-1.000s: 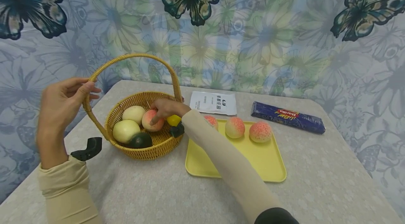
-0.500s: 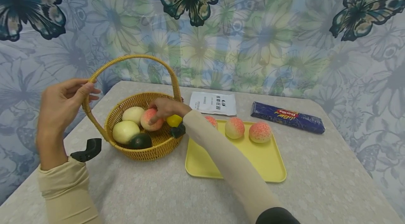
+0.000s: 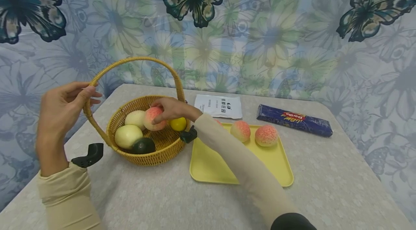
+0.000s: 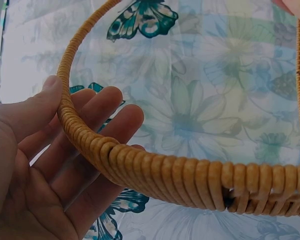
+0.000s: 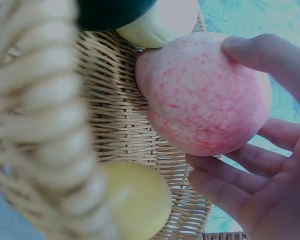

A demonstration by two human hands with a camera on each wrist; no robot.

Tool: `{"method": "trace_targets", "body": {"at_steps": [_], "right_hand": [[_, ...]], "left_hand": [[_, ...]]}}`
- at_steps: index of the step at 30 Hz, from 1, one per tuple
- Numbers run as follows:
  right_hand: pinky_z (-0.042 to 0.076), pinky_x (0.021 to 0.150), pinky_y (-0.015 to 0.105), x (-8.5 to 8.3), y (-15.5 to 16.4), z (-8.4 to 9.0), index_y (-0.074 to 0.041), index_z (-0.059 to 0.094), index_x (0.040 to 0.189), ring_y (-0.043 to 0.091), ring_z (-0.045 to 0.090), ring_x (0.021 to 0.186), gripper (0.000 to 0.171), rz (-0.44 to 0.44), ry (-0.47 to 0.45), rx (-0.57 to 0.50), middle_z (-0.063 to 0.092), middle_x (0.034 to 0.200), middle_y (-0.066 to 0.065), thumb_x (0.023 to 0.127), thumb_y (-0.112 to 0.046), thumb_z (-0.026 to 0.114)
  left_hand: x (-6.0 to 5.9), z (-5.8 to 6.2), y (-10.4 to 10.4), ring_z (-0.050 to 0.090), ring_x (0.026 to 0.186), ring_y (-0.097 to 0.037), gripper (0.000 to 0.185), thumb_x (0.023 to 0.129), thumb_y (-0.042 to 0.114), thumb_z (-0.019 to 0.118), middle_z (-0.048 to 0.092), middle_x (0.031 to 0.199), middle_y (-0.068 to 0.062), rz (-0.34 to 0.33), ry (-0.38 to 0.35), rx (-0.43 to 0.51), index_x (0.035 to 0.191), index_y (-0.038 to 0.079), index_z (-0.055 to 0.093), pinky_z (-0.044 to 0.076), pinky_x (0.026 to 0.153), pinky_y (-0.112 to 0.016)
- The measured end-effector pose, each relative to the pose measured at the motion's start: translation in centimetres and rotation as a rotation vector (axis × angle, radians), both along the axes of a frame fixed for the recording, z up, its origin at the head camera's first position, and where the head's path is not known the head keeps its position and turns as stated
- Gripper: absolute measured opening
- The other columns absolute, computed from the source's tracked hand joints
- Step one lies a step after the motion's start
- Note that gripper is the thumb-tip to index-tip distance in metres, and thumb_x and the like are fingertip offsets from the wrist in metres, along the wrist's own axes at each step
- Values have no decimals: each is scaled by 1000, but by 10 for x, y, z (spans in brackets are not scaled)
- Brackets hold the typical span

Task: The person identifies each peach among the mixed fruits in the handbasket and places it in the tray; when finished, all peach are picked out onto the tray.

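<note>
My left hand [image 3: 63, 105] pinches the arched handle [image 3: 139, 59] of a wicker basket [image 3: 146, 159] between thumb and fingers, on its left side. In the left wrist view, the wrapped handle [image 4: 85, 132] passes between the thumb and the other fingers. My right hand [image 3: 173, 108] reaches into the basket and grips a pink-speckled peach [image 3: 151, 118]. Thumb and fingertips span the peach [image 5: 210, 95] in the right wrist view, where a smaller pinkish surface [image 5: 143, 72] shows behind it. Also in the basket lie two pale yellow-green round fruits [image 3: 128, 136], a dark green fruit [image 3: 143, 146] and a yellow fruit [image 3: 178, 124].
A yellow tray [image 3: 214, 168] right of the basket bears peaches [image 3: 266, 135] along its far side, one mostly hidden by the right sleeve. Behind it lie a white printed packet [image 3: 217, 105] and a blue Barilla pack [image 3: 294, 120]. A butterfly-patterned cloth [image 3: 208, 53] hangs behind the table.
My right hand has raised the peach slightly within the basket, and its wrist has shifted a little right. The left hand keeps its hold on the handle.
</note>
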State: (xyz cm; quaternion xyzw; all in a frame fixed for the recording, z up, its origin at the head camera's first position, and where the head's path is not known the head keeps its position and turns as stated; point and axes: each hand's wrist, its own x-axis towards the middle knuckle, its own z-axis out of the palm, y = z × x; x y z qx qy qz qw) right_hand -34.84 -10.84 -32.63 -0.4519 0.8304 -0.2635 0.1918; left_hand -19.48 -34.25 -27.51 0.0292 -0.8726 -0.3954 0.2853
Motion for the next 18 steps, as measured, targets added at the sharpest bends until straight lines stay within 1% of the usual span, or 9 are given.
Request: {"method": "trace_targets", "body": {"at_steps": [5,12,15,18], "right_hand": [[46,80,17,3,6,0,-9,49,135,9,56,103,57,12,-9,-32,55,127,5,87,-29,70],[46,81,18,7,12,-2,-9,46,136,12,54,109,57,18,-24,-70,52,130,7,88,-29,69],[46,81,18,9,14,-3,-9,46,136,12,55,108,56,29,-28,-97,52,130,8,88,-28,68],[46,81,18,12,18,-4,-9,46,136,11,55,108,56,41,-29,-124,52,130,7,88,-27,68]], "left_hand": [[1,0,-2,62,73,10,39,95,34,58,63,83,27,4,-6,9,122,6,65,40,70,-8],[1,0,-1,62,72,11,41,95,35,58,62,82,29,13,-5,3,123,5,64,40,70,-9],[1,0,0,62,72,11,41,95,34,58,62,82,29,11,2,0,122,5,64,40,70,-8],[2,0,1,62,72,11,42,95,35,58,62,81,29,14,-11,7,124,5,64,40,73,-11]]}}
